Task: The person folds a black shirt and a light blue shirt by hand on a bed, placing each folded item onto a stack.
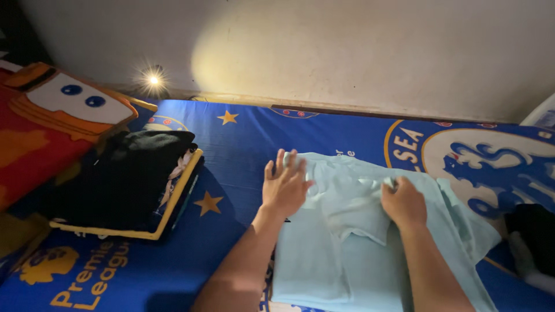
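Note:
A pale blue shirt point(341, 254) lies spread on a blue bed sheet point(243, 138) printed with yellow stars and a round crest. My left hand point(284, 186) rests flat on the shirt's upper left corner, fingers spread. My right hand point(403, 202) is closed on a fold of the shirt's fabric near its upper middle, pinching the cloth. Both forearms reach in from the bottom edge.
A stack of folded dark clothes point(130, 182) sits on the sheet at left. A red and orange cartoon-car pillow point(49, 118) lies at far left. A dark garment point(535, 231) lies at the right edge. A small light point(154, 80) shines at the wall's base.

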